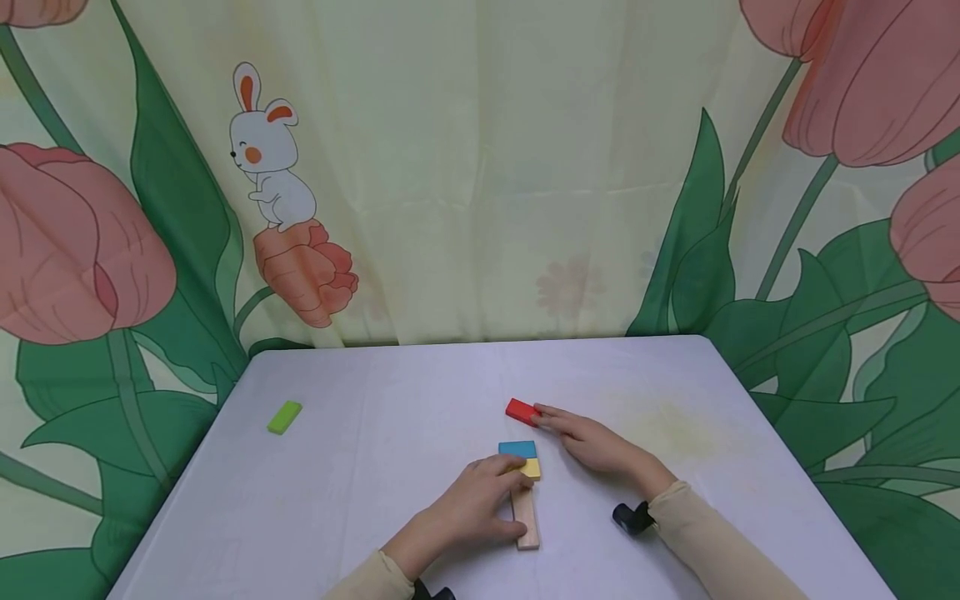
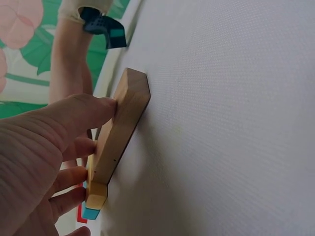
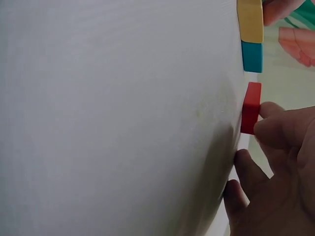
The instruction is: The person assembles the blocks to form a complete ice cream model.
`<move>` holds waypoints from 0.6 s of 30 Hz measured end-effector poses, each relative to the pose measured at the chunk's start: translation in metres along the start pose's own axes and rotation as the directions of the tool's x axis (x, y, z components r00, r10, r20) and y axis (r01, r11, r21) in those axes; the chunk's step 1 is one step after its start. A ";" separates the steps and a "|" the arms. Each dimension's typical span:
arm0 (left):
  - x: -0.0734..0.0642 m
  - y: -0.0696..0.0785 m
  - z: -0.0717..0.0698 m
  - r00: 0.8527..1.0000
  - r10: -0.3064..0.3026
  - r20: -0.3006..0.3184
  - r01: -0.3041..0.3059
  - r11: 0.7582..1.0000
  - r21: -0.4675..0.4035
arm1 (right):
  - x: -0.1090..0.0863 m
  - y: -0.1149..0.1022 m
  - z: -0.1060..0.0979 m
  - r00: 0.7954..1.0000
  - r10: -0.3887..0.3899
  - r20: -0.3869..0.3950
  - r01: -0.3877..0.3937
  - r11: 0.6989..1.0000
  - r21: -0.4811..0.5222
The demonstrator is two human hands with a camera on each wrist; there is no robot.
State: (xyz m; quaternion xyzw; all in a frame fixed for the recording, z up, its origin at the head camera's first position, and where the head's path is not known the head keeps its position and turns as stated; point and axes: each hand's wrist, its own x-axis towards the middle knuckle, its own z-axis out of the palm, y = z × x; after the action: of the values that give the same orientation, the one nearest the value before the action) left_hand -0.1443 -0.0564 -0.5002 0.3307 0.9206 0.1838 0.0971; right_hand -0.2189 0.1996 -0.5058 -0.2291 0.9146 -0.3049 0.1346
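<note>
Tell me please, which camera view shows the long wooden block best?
The left wrist view. There the long wooden block looks large, with its long side and one end visible beside the left hand. The head view shows it smaller, partly covered by that hand. The right wrist view does not show it.

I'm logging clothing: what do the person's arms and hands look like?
Beige sleeves reach down to the wrists. A small black camera is worn at the right wrist; part of another black camera shows at the left. The left hand and right hand wear no gloves.
</note>
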 end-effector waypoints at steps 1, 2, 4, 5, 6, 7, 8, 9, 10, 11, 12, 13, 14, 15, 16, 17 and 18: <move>0.000 0.000 0.000 1.000 0.000 0.001 0.000 1.000 -0.002 | 0.000 -0.001 0.000 1.000 -0.003 0.005 0.003 1.000 0.003; 0.000 0.000 0.000 1.000 -0.001 0.004 0.001 1.000 -0.004 | 0.000 -0.002 -0.001 1.000 -0.006 0.009 0.006 1.000 0.006; -0.001 0.001 -0.001 1.000 -0.002 0.006 0.002 1.000 -0.003 | 0.001 -0.004 -0.002 1.000 -0.016 0.017 0.016 1.000 0.013; -0.001 0.001 -0.001 1.000 0.001 0.004 -0.001 1.000 0.000 | 0.002 -0.005 -0.002 1.000 -0.022 0.020 0.021 1.000 0.015; -0.001 0.001 -0.001 1.000 0.000 0.004 0.000 1.000 0.002 | 0.003 -0.005 -0.002 0.999 -0.026 0.023 0.026 1.000 0.017; 0.000 0.002 -0.001 1.000 0.001 0.003 -0.001 1.000 0.005 | 0.003 -0.005 -0.002 0.999 -0.028 0.022 0.028 0.999 0.024; 0.000 0.002 -0.002 1.000 0.000 0.003 0.000 1.000 0.005 | 0.003 -0.005 -0.003 0.999 -0.027 0.018 0.027 0.999 0.030; 0.000 0.002 -0.001 1.000 0.003 0.001 -0.003 1.000 0.007 | 0.003 -0.004 -0.003 1.000 -0.023 0.007 0.022 0.999 0.045; 0.000 0.002 -0.002 1.000 0.006 -0.002 -0.006 1.000 0.006 | 0.004 -0.004 -0.003 1.000 -0.017 -0.007 0.017 0.998 0.063; 0.001 0.002 -0.001 1.000 0.005 -0.007 -0.005 1.000 -0.004 | 0.003 -0.004 -0.003 1.000 -0.005 -0.027 0.008 0.996 0.088; 0.002 0.002 -0.001 1.000 0.004 -0.015 -0.004 1.000 -0.017 | 0.003 -0.004 -0.004 0.999 0.013 -0.051 -0.007 0.993 0.121; 0.002 0.001 -0.001 0.999 0.008 -0.031 -0.009 0.999 -0.033 | 0.003 -0.005 -0.004 0.997 0.035 -0.071 -0.023 0.985 0.168; 0.003 0.000 -0.001 0.999 0.009 -0.048 -0.012 0.998 -0.062 | 0.003 -0.006 -0.005 0.994 0.064 -0.091 -0.043 0.975 0.216; 0.004 -0.001 -0.001 0.998 0.007 -0.069 -0.014 0.995 -0.095 | 0.003 -0.008 -0.005 0.990 0.090 -0.104 -0.059 0.961 0.270; 0.005 -0.002 -0.002 0.996 -0.007 -0.088 -0.006 0.989 -0.145 | 0.004 -0.010 -0.006 0.986 0.121 -0.112 -0.079 0.943 0.322; 0.007 -0.003 -0.002 0.994 -0.023 -0.111 0.000 0.980 -0.200 | 0.004 -0.013 -0.006 0.980 0.160 -0.116 -0.106 0.920 0.377; 0.008 -0.005 -0.003 0.991 -0.045 -0.130 0.010 0.966 -0.257 | 0.004 -0.016 -0.007 0.975 0.191 -0.111 -0.127 0.896 0.425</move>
State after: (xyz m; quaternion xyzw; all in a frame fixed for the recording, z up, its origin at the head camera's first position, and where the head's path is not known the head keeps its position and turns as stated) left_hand -0.1544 -0.0554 -0.5001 0.2894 0.8980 0.3217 0.0793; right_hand -0.2198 0.1896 -0.4907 -0.0962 0.8520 -0.4965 0.1354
